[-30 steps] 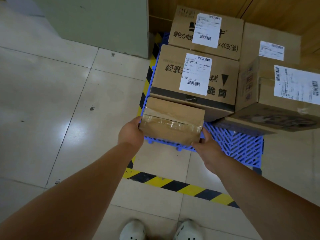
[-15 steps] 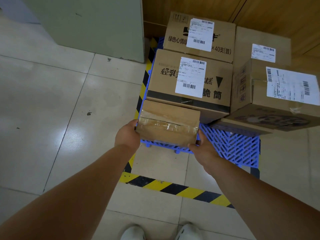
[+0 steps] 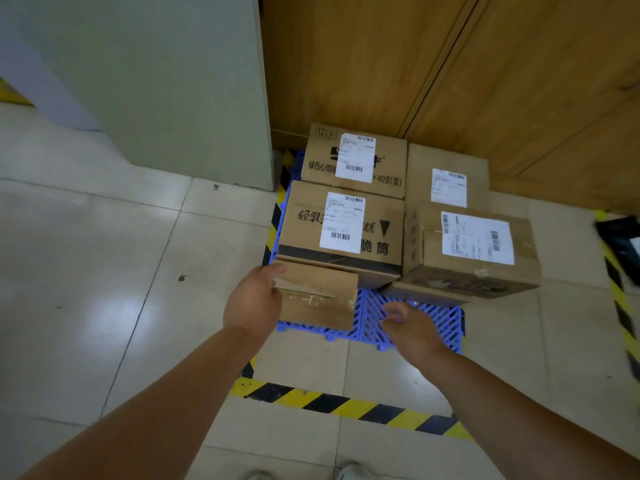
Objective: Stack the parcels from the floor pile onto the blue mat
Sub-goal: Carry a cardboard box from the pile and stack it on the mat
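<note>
Small taped parcel (image 3: 317, 299) sits on the near-left corner of the blue mat (image 3: 420, 315), its far side against the large labelled box (image 3: 341, 233) behind it; long axis runs left to right. Left hand (image 3: 254, 303) lies against the parcel's left end, thumb up over the top edge, fingers straight rather than wrapped, so it presses, not grips. Right hand (image 3: 412, 325) hangs just right of the parcel, apart from it, over bare mat, fingers loosely curled and holding nothing. Left hand is thus the only one in contact; the parcel lies to its right, and to the left of the right hand. Judgement: placement looks done; any last nudge would push rightward or toward the far box. Three more boxes fill the far and right parts of the mat, the near-right box (image 3: 471, 251) overhanging a flatter one. Striped floor tape (image 3: 346, 405) borders the mat. The floor pile is not in view; a dark item (image 3: 621, 244) at the right edge is blurred and cut off. Left fingertips are hidden behind the hand.
</note>
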`<state>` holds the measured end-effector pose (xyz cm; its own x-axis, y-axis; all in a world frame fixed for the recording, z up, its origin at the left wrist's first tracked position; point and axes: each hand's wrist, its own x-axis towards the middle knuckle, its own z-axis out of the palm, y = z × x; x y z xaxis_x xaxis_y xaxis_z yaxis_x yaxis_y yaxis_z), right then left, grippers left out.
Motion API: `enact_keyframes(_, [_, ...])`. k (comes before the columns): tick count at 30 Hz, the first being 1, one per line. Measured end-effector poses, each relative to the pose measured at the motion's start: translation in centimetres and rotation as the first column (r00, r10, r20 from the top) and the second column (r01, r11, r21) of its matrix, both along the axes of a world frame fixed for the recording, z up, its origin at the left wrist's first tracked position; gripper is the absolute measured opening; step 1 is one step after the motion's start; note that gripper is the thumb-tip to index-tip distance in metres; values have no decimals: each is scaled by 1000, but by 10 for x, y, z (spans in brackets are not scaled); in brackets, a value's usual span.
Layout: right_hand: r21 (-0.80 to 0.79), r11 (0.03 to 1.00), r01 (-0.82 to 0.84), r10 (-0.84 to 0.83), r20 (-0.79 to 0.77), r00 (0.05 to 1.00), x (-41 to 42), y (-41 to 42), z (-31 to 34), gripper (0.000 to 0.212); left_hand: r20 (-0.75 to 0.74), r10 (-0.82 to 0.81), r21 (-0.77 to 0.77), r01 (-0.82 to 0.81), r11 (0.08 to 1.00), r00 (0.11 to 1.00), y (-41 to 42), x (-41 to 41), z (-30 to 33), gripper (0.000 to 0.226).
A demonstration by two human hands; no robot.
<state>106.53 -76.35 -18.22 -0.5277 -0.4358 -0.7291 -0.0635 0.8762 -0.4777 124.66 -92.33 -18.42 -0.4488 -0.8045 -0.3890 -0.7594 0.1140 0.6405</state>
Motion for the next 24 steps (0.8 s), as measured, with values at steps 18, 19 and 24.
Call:
enact_keyframes(18, [-242,966,94,-135,-157,978,-4,44,390,24,16,-189,-194,188,963,982,13,-8,385,38])
enact_keyframes(19, [-240,967,83,-128,-179,976,-2,53,407,28,12,-203,-190,201,961,979,20,-8,399,38])
enact_keyframes(24, [-223,972,70,-135,-296,946,0,99,471,30,-1,-325,-142,322,936,946,64,-22,460,37])
